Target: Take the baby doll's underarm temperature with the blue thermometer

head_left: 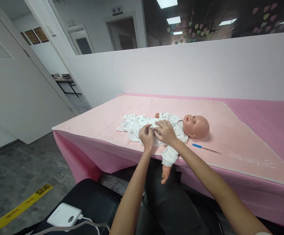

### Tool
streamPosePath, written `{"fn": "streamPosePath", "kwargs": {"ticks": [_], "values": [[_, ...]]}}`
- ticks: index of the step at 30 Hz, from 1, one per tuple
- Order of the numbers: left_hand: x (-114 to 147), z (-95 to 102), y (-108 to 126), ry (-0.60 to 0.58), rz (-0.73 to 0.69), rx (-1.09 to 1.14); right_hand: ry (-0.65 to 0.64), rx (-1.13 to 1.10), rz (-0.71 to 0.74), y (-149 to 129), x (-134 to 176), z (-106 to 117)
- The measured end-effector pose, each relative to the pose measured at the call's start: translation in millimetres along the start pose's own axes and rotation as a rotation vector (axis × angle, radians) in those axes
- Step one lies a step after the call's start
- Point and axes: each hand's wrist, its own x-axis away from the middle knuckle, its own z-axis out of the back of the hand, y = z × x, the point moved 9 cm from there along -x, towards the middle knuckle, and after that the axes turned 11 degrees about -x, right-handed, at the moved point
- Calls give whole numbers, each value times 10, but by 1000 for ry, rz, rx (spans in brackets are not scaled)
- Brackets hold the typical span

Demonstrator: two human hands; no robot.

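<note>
A baby doll (197,127) lies on its back, its head toward the right. It wears a white printed outfit (136,128) with long sleeves. My left hand (147,137) is closed in a pinch on the front of the outfit at the belly. Beside it, my right hand (165,132) rests over the doll's middle, thumb and forefinger pinching the cloth close to my left fingertips. What exactly lies between the fingertips is too small to make out. The doll's near arm (165,173) hangs over the table edge, below my right wrist.
Right of the doll lies a thin thermometer-like stick with a blue end (197,146). A pale pink blanket (95,117) covers the table over a darker pink cloth (271,119). A white power bank (65,214) with a cable sits on a black chair (90,199) at lower left.
</note>
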Motion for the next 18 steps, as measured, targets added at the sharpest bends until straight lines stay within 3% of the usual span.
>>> {"fn": "streamPosePath", "kwargs": {"ticks": [5, 13, 18], "values": [[4, 11, 5, 13, -8, -14, -72, 150, -6, 14, 19, -112], [-2, 16, -63, 18, 64, 133, -36, -108, 19, -7, 51, -40], [-2, -12, -111, -31, 98, 236, -9, -141, 34, -25, 43, -11]]}}
